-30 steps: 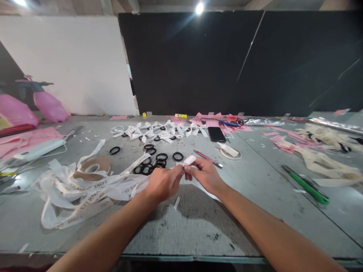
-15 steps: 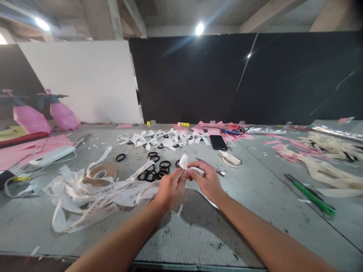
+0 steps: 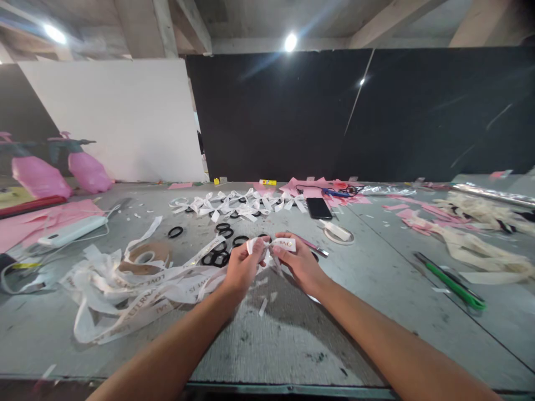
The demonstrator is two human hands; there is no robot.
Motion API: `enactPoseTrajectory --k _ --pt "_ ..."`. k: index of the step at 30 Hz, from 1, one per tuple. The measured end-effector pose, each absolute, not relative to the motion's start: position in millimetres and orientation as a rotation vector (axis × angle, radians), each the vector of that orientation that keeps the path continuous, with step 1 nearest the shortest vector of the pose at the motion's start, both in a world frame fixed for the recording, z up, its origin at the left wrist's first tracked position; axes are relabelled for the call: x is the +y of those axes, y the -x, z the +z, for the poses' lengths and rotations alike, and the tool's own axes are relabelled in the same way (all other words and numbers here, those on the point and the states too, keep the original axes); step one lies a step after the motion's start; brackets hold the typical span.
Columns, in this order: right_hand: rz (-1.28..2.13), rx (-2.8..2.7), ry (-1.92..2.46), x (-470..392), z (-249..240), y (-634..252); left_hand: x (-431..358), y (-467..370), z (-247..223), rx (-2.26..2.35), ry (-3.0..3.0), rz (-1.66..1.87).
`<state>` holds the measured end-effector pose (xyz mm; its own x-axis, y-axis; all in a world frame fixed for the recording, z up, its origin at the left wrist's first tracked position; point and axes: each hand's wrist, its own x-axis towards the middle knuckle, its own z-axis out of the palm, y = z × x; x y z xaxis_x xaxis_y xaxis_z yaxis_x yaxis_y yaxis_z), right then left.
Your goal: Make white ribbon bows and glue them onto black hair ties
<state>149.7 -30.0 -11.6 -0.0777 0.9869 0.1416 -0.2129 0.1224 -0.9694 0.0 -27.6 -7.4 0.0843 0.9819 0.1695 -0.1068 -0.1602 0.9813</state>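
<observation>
Black panel (image 3: 276, 117) and white panel (image 3: 108, 117) stand along the far edge of my grey table (image 3: 376, 334). Over its near middle I have a white ribbon (image 3: 286, 243), bunched at its centre between my two hands (some printed letters show on its right end). My left hand (image 3: 243, 266) is closed on the left part, and my right hand (image 3: 303, 265) pinches the right part close beside it. Just beyond them lie loose black rings (image 3: 215, 258), with a slim pink tool (image 3: 312, 247) past my right hand. To the left spreads a heap of printed ribbon (image 3: 112, 316), against a brown roll (image 3: 164, 257). Farther off, a row of white bows (image 3: 238, 205) runs across, a dark phone (image 3: 319, 208) near its right end and a white looped cord (image 3: 351, 237) nearer me. Well to the right are a green cutter (image 3: 455, 285) and cream strips (image 3: 480, 250); far left, pink spray bottles (image 3: 88, 171).
</observation>
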Motion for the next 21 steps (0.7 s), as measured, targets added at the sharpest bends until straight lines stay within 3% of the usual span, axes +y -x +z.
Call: enactPoseTrajectory --k 11,21 --pt "1.204 -1.456 0.963 -40.0 2.1 -141.8 -27.5 -6.2 -14.9 0.792 -1.006 1.232" --pt "1.339 -1.347 1.174 -35.9 -6.7 -147.5 -23.4 19.1 6.9 0.893 -1.433 1.163"
